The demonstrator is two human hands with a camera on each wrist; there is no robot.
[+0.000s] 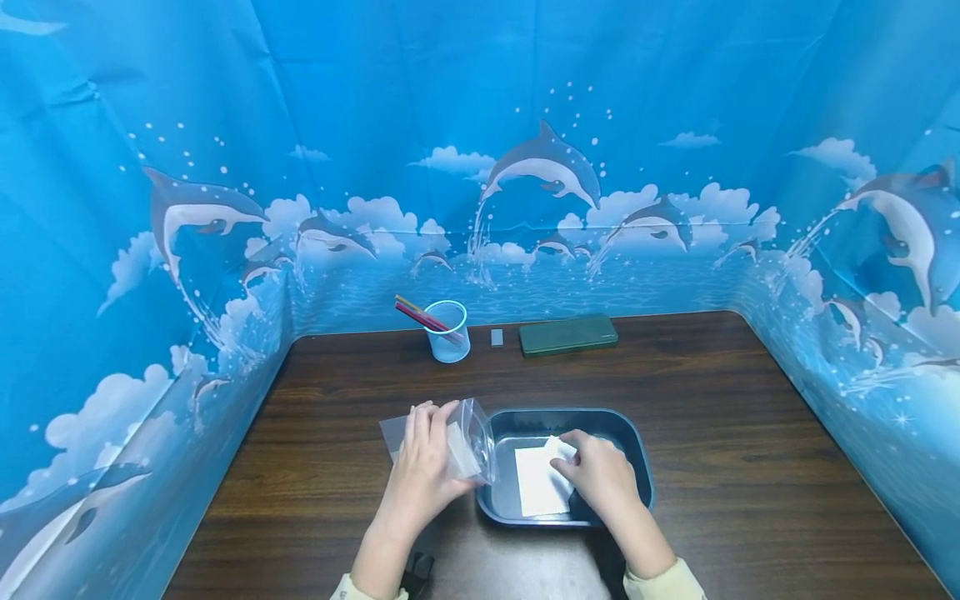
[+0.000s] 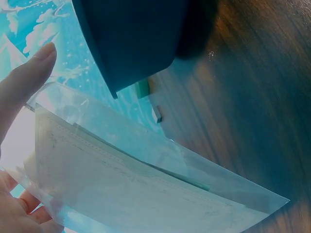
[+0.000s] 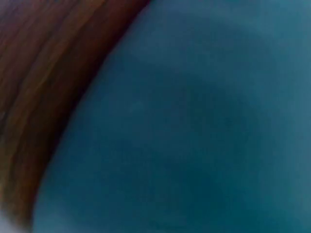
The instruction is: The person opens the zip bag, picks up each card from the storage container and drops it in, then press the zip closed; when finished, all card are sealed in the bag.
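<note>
At the lower centre of the head view the left hand holds a clear bag upright, fingers curled round it, its mouth toward the tray; something white already shows inside it. The right hand lies in the tray with fingertips on a white sheet; whether it pinches the sheet or only presses it I cannot tell. This looks like the pick-up step of bagging; lifting the sheet cleanly and lining it up with the bag mouth would come next. Farther up the table stand a cup and a green case.
</note>
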